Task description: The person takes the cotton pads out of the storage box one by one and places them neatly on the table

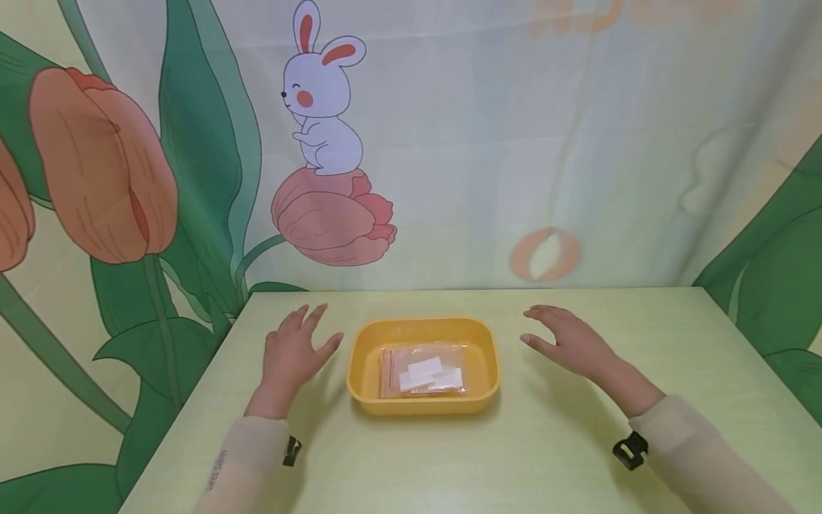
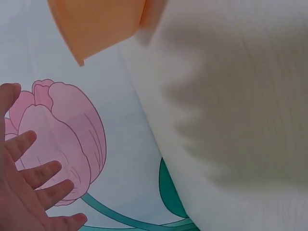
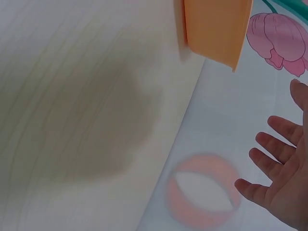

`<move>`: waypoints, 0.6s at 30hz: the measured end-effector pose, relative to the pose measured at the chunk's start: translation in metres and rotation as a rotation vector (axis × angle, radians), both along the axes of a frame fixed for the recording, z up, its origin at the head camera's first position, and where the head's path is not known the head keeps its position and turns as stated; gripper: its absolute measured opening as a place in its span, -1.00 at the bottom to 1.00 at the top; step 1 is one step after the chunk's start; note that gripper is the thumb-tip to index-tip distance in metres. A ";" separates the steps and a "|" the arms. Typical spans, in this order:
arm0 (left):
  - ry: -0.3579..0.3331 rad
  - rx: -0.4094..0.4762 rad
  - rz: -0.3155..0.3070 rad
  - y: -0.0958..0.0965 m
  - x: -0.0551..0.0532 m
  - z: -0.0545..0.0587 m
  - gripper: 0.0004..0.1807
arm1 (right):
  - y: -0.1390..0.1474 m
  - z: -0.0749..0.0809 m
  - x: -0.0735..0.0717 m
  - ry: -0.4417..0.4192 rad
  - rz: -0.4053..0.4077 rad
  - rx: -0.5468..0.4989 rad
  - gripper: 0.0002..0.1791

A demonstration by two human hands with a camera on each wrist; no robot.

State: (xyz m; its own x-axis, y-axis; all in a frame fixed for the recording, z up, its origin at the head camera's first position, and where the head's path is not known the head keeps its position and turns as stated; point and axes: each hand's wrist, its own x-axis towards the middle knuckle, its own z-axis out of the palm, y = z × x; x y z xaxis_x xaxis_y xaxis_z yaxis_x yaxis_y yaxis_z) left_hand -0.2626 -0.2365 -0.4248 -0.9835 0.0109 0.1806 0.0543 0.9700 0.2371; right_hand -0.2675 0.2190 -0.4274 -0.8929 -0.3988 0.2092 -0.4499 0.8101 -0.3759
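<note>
A yellow plastic tray [image 1: 424, 407] stands on the table, and inside it lies a clear zip bag [image 1: 454, 351] with white paper pieces [image 1: 425, 368] in it. To the left of the tray, my left hand [image 1: 292, 355] hovers over the table with fingers spread and nothing in its grasp. On the other side my right hand [image 1: 574, 341] is held in the air, thumb and fingers apart, also holding nothing. Both wrist views show the tray's outer wall [image 2: 103, 29] at the top and relaxed, spread fingers at the side.
The pale table [image 1: 411, 467] ends at a printed curtain [image 1: 449, 178] with a rabbit and tulips behind it. Black straps [image 1: 631, 451] with small mounts sit at both sleeve cuffs. Shadows of the hands fall on the tabletop.
</note>
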 end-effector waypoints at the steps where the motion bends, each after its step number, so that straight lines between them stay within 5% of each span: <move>1: 0.002 0.014 -0.001 0.000 0.000 -0.002 -0.23 | -0.002 -0.001 0.000 -0.002 0.003 -0.003 -0.41; 9: 0.040 0.182 -0.027 0.004 0.001 -0.014 -0.34 | -0.018 0.001 0.000 -0.032 0.042 -0.027 -0.46; 18: -0.075 0.389 0.017 0.015 -0.001 -0.027 -0.36 | -0.038 0.010 0.000 -0.064 0.085 -0.026 -0.51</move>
State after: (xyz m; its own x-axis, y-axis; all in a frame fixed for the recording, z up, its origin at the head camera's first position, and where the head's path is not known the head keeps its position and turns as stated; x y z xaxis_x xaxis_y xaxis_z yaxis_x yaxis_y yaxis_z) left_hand -0.2634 -0.2212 -0.4516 -0.9936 -0.0601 0.0953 0.0077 0.8078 0.5894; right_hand -0.2680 0.1806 -0.4175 -0.8678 -0.4692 0.1639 -0.4912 0.7594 -0.4267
